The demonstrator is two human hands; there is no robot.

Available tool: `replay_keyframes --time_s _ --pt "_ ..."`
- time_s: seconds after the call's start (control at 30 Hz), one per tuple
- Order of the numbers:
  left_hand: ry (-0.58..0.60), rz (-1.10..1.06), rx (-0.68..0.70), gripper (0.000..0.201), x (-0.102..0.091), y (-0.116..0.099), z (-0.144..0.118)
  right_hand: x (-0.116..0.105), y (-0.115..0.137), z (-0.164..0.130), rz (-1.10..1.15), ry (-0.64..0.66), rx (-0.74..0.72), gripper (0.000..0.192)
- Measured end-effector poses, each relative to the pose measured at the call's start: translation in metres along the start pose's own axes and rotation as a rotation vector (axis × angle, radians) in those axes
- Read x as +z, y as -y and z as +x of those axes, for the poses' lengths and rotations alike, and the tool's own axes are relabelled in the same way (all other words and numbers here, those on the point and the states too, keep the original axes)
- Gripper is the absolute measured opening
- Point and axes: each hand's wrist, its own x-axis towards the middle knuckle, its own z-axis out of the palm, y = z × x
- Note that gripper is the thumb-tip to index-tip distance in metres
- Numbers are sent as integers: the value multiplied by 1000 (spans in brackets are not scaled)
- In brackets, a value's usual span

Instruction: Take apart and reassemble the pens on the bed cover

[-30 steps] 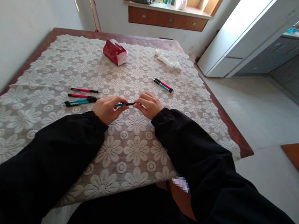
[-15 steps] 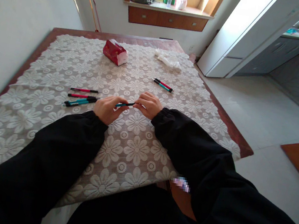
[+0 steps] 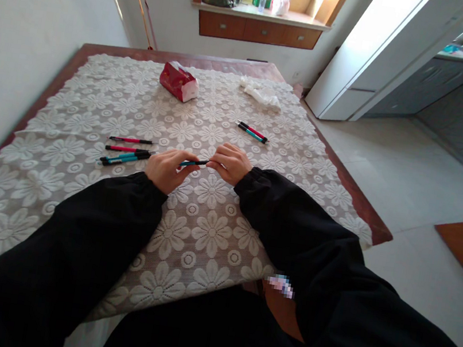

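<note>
Between my hands is a teal and black pen [image 3: 193, 163], held level just over the lace tablecloth [image 3: 212, 231]. My left hand [image 3: 167, 170] pinches its teal barrel with thumb and fingers. The fingertips of my right hand [image 3: 230, 163] are closed on its black end, and the tip is hidden there. Left of my left hand lie a red pen [image 3: 130, 140], a second red pen [image 3: 124, 149] and teal pens [image 3: 123, 158] bunched close together. Beyond my right hand, a red and black pen [image 3: 255, 130] rests alongside a teal and black pen [image 3: 251, 133].
A red tissue pack [image 3: 178, 81] stands toward the table's far side, with a crumpled white plastic bag [image 3: 263, 94] to its right. The table's wooden edge [image 3: 354, 197] runs along the right. A white fridge [image 3: 357, 59] stands past the far right corner.
</note>
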Motion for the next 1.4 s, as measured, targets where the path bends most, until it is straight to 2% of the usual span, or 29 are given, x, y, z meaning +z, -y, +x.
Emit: replay_keyframes --time_s 1.03,1.4 --pt "6 -8 -2 25 -1 0 0 0 -1 0 38 53 35 48" --pt "10 -7 -4 26 -2 -2 1 1 -1 0 20 44 38 55"
